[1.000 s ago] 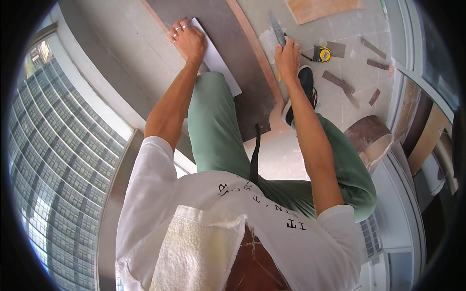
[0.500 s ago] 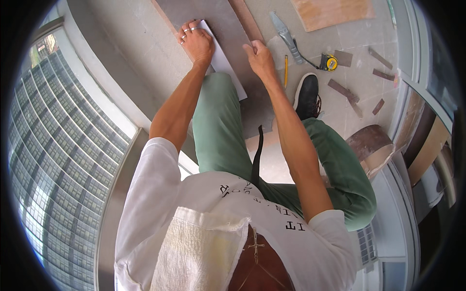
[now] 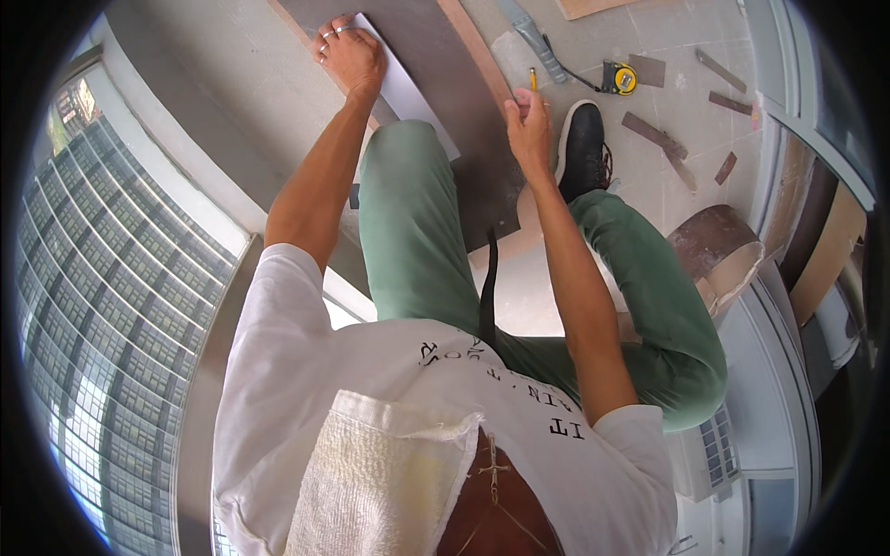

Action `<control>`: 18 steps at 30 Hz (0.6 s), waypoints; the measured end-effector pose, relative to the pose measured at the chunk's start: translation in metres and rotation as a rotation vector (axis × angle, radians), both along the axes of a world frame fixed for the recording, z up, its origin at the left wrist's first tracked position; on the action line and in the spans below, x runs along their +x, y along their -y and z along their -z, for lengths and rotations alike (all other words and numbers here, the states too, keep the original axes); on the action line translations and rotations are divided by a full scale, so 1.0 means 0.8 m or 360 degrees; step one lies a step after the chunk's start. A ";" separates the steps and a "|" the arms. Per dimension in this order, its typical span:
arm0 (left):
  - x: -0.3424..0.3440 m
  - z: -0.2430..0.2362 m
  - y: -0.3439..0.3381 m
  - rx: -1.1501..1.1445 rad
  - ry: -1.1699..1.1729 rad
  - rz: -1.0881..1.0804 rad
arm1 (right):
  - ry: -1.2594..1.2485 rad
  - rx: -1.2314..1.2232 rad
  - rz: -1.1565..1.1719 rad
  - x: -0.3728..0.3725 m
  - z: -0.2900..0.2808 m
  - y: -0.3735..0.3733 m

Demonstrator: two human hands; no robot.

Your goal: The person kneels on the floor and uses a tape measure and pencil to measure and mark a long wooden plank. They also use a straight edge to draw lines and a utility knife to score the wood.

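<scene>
My left hand (image 3: 352, 60), with rings on its fingers, grips the far left end of a flat white strip (image 3: 408, 97). That strip lies lengthwise on a dark brown board (image 3: 482, 190), its near end beside my left knee. To the right of the board, my right hand (image 3: 530, 134) has its fingers closed around the near part of a yellow pencil (image 3: 534, 79). The pencil's far end sticks out beyond the fingertips; the rest is hidden by the hand.
Right of the pencil are a grey-handled tool (image 3: 533, 42), a yellow and black tape measure (image 3: 619, 78) and my dark shoe (image 3: 581, 148). Several brown offcuts (image 3: 654, 134) lie on the tiled floor. A curved brown piece (image 3: 714, 236) stands by the right frame; windows (image 3: 120, 278) line the left.
My right hand has moved right, off the board's edge, and closed on the pencil. My left hand stays on the white strip. The whole view has shifted slightly.
</scene>
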State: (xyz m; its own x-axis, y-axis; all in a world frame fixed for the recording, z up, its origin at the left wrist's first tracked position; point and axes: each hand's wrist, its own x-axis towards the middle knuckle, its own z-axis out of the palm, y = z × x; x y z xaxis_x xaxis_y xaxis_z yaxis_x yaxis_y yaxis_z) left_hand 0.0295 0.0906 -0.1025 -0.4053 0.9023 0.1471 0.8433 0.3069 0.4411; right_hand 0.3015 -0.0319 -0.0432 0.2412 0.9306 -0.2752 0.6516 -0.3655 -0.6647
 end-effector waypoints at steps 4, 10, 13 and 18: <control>0.010 -0.006 -0.004 -0.0025 0.0092 0.0044 | 0.0022 0.0026 0.0209 0.033 -0.008 0.041; -0.013 0.029 -0.008 0.0027 0.0001 0.0122 | -0.0054 0.0013 0.0361 0.048 -0.036 0.082; -0.007 0.020 -0.009 0.0066 0.0102 0.0126 | -0.0129 -0.0072 0.0586 0.048 -0.058 0.106; 0.002 0.006 0.004 0.0213 0.0001 0.0096 | 0.0011 -0.0121 0.0448 0.047 -0.026 0.177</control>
